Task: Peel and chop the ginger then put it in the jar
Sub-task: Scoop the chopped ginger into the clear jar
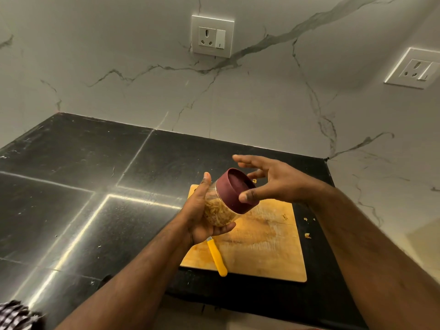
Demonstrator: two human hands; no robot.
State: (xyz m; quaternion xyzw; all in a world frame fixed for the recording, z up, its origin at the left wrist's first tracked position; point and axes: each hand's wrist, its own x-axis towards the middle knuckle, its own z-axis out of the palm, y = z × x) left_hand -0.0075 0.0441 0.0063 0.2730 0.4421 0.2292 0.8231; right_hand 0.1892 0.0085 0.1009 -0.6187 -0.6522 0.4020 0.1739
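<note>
Jar (220,206) tilted, lid (238,194) on, held above board (262,246).
Left hand (202,210) gripped jar holding chopped ginger (215,209); right hand (269,179) spread loose, thumb touching lid. Knife (217,257) lay on board.

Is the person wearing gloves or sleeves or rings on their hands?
No gloves, and no rings or watch that I can see. The left hand and right hand are bare, and so are both forearms as far as the picture shows: no sleeves reach them.

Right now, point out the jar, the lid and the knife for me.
jar (217,211), head view, on its clear side holding chopped ginger.
lid (234,194), head view, on its maroon side wall.
knife (217,258), head view, on its yellow handle.
</note>
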